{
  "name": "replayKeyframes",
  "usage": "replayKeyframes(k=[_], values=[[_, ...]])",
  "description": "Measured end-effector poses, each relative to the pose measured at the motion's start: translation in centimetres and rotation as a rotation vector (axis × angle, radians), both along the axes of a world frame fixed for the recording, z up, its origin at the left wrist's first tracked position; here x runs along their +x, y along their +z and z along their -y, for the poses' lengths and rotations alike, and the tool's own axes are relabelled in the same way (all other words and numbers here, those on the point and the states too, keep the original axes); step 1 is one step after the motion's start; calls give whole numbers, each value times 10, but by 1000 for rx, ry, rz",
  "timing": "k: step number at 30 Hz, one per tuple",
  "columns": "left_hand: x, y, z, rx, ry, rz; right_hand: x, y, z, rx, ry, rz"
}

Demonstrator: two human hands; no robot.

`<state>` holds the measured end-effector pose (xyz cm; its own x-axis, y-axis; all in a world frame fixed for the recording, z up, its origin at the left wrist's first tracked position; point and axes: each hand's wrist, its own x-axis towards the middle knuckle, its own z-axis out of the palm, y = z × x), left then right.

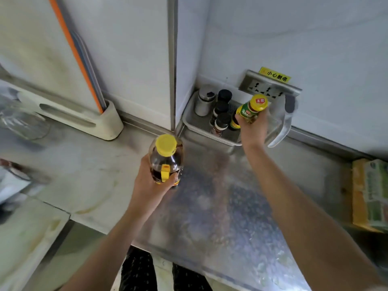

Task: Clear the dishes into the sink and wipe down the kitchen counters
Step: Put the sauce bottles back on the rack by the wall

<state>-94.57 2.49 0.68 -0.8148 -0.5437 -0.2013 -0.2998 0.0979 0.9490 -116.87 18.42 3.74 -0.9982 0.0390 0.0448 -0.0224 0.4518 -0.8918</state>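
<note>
My left hand (151,185) curled round a dark-liquid bottle (165,156) with a yellow cap, held upright just in front of the tray's (201,131) front-left corner, above the steel counter (220,196). My right hand (255,129) gripped a green-labelled jar (252,109) over the tray's right end, tilted, near the wall socket (268,87) behind the tray. Steel stretched from the tray's front rim to the counter's near edge; a carton (369,194) lay well right of the tray.

You get a bright, even view with soft shadows. Glare washes the near right of the metal tabletop (210,206). The glass jug (21,122) at the left and the carton (369,196) at the right are blurred, and the walls (294,49) bow from wide-angle distortion.
</note>
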Motion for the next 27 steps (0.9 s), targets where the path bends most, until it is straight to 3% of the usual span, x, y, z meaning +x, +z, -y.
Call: replayKeyframes(k=[15,21,27], values=[[-9,-4,-10,1,30,15,-66,-31,12,109,98,107],[-9,-3,-10,25,-5,18,24,-25,-11,-59,-25,92],[1,1,-23,148,-311,-10,153,-17,-10,-324,291,267]])
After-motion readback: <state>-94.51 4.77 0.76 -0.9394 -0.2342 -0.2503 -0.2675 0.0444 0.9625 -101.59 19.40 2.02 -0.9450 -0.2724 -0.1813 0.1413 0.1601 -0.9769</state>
